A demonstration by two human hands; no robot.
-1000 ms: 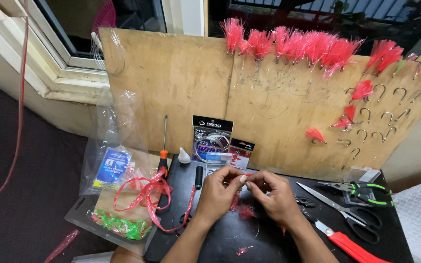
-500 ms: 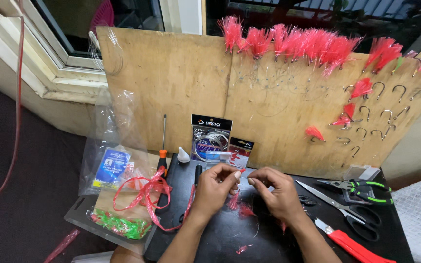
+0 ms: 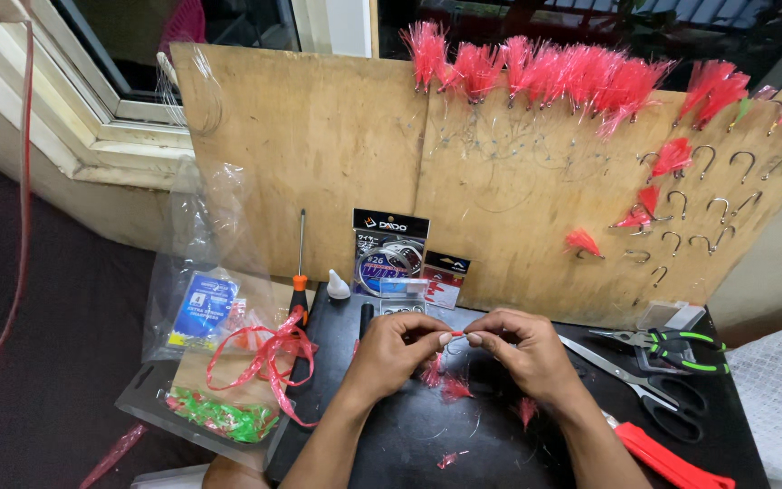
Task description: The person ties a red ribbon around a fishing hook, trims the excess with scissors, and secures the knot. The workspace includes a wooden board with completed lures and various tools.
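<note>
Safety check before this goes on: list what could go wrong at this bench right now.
1. The left hand and right hand pinch a small red-tufted piece between fingertips; if it carries a hook like those on the board, a slip could prick a finger.
2. The scissors lie open beside the right forearm; a sideways move could catch them.
3. The loose red tufts on the black mat could be swept off.

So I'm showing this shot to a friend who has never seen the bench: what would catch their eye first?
Probably the row of bright pink feathered lures along the top of the plywood board, with bare hooks hung at its right. Next, the left hand and right hand, meeting over a small pink tuft above the black tray.
</note>
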